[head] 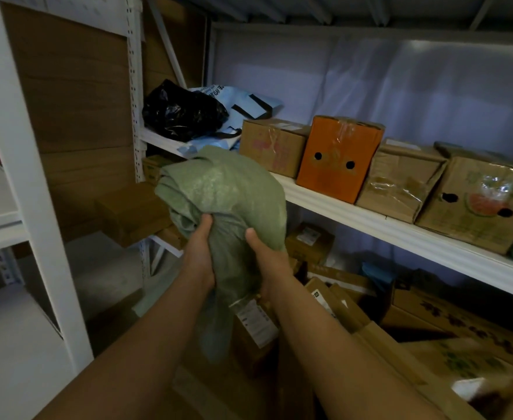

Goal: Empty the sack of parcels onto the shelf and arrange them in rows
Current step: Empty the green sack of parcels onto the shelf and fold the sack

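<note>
I hold a green woven sack (pixel 225 195) bunched up in front of the white shelf (pixel 370 221). My left hand (pixel 199 256) grips its fabric from the left and my right hand (pixel 267 259) grips it from the right. The sack's lower part hangs down between my forearms. On the shelf stand parcels in a row: a brown box (pixel 272 145), an orange box (pixel 337 157), a taped brown box (pixel 400 183) and a watermelon-print box (pixel 476 204). At the shelf's left end lie a black plastic bag (pixel 179 112) and pale blue mailer bags (pixel 243 101).
Below the shelf lie several cardboard boxes (pixel 309 242) in a loose pile, one with a white label (pixel 256 321). A white upright post (pixel 31 183) of another rack stands at the left. More brown boxes (pixel 134 212) sit on a low shelf behind the sack.
</note>
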Demonstrator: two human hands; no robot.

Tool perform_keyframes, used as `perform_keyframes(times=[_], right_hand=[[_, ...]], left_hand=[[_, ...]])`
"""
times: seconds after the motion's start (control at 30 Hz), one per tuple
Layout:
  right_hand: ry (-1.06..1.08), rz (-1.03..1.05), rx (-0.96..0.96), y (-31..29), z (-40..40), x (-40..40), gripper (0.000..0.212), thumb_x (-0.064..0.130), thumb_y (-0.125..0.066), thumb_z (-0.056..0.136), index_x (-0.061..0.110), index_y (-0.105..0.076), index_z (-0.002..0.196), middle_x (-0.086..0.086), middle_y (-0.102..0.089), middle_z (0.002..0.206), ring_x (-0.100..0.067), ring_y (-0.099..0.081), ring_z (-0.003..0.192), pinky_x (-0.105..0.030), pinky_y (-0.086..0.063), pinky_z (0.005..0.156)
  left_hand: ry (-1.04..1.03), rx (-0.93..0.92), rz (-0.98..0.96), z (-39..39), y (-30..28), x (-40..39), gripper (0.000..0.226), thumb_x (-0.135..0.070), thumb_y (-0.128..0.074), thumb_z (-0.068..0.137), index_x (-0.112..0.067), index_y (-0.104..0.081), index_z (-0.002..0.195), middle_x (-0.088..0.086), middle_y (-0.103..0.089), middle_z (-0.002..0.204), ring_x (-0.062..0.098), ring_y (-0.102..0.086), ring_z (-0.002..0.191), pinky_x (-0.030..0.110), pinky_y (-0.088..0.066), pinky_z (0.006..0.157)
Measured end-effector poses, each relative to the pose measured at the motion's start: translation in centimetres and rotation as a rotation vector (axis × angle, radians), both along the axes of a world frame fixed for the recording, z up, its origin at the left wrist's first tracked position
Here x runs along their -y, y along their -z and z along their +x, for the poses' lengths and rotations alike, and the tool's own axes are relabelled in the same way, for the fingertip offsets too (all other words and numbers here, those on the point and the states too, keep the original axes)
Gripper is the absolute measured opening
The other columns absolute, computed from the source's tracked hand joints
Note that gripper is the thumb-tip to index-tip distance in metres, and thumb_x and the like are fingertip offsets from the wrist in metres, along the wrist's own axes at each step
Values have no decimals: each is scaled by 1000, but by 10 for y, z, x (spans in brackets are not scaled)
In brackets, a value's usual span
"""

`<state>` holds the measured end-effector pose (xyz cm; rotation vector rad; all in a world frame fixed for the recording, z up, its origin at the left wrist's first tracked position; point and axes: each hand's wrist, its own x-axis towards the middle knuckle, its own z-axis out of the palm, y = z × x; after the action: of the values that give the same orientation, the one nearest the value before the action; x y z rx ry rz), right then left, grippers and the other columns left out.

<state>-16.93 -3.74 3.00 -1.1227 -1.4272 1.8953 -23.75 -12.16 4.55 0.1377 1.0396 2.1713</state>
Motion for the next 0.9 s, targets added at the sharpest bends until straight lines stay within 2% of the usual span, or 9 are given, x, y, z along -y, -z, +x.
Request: perform_keyframes(times=[0.13, 0.27, 0.37, 0.47, 0.53, 0.67, 0.77, 0.83, 0.9], right_hand=[[22, -174, 2, -11, 1, 8, 125, 65, -83, 38, 19, -34, 144, -9, -33, 149, -37, -39, 131, -54, -35, 107], [168, -127, 12, -5, 12, 3, 129, 61, -85, 26, 25, -34, 139, -10, -34, 144, -37, -41, 125, -55, -43, 101], [112, -302, -143, -6, 14, 5, 123, 58, -90, 34, 26, -31, 136, -9, -43, 138, -38, -47, 123, -61, -42, 99], [4, -418, -242, -8, 10, 10, 142, 68, -88, 17, 21, -37, 141, -13, -54, 133, -38, -57, 114, -62, -46, 91], [-1, -445, -279, -12, 16, 9, 126, 63, -89, 27, 14, -45, 134, -16, -57, 129, -38, -58, 113, -57, -48, 93], [-59, -456, -424, -13, 31, 1, 65, 46, -78, 61, 10, -57, 111, -18, -62, 112, -35, -59, 104, -49, -47, 96], [-12, -417, -429, -11, 30, -1, 73, 35, -83, 54, 10, -60, 119, -19, -63, 119, -37, -60, 108, -52, -47, 98], [94, -360, -401, -11, 31, -8, 67, 26, -85, 60, 12, -60, 121, -16, -65, 118, -36, -63, 105, -52, -52, 90], [201, -262, -385, -10, 35, -25, 59, 17, -84, 65, 13, -61, 120, -12, -66, 117, -33, -64, 102, -50, -53, 87]], left_hand=[[41, 43, 55, 9, 1, 1, 58, -57, -38, 92, -12, -56, 124, 14, -63, 111, 32, -60, 101, 44, -50, 75], [-5, 66, 91, 6, 3, 3, 66, -66, -39, 87, -15, -58, 123, 15, -62, 121, 36, -58, 111, 50, -48, 91], [23, 68, 125, 5, -2, 5, 68, -70, -37, 85, -16, -62, 119, 16, -63, 122, 37, -57, 112, 53, -42, 101], [65, 64, 87, 14, -8, 4, 63, -65, -31, 90, -13, -62, 107, 15, -64, 105, 33, -60, 99, 46, -48, 84], [68, 94, 38, 18, -8, 3, 57, -58, -32, 94, -10, -58, 111, 15, -62, 106, 32, -59, 93, 42, -47, 70], [113, 201, -55, 19, -5, 5, 56, -44, -39, 98, -7, -42, 140, 18, -47, 141, 35, -46, 127, 40, -44, 74], [127, 257, -54, 22, -3, 5, 56, -44, -39, 98, -8, -43, 139, 17, -47, 142, 34, -43, 130, 42, -39, 86], [86, 245, -143, 18, 1, 7, 50, -43, -53, 92, -10, -53, 130, 15, -58, 127, 31, -53, 119, 44, -45, 86], [-131, 172, -338, 10, 7, 13, 42, -30, -66, 82, -8, -59, 118, 13, -62, 108, 25, -58, 98, 40, -51, 78]])
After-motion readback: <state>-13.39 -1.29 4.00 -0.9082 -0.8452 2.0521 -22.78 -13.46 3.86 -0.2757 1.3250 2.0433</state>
